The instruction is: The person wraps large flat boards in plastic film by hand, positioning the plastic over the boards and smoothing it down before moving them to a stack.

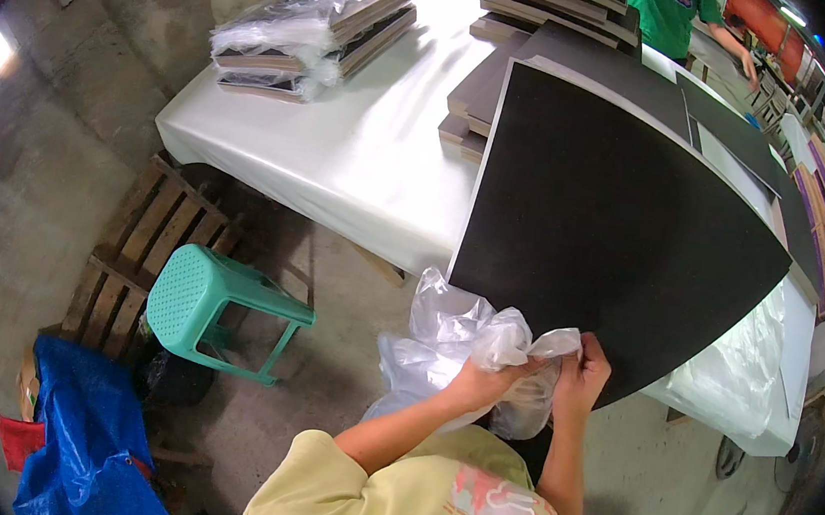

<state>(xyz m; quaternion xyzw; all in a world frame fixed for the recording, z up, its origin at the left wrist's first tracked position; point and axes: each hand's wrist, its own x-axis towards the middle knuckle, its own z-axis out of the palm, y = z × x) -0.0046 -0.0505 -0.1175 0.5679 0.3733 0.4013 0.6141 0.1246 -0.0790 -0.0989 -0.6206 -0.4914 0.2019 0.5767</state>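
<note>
A crumpled clear plastic bag (456,317) hangs in front of my body at the table's near edge. My left hand (492,382) is closed on the gathered plastic, its fingertips partly hidden by it. My right hand (584,371) pinches the bag's edge a little to the right. Just beyond both hands lies a large black board (608,218) with a pale edge. Its near corner reaches past the table edge, close to my right fingers. The lower part of the bag falls between my forearms.
Plastic-wrapped boards (300,40) sit on the white-covered table (384,144), left of stacked boards (550,1). Clear plastic sheeting (738,362) covers the right end. A green stool (216,307), wooden pallet (139,229) and blue tarp (92,435) are left. A person in green (674,19) stands beyond.
</note>
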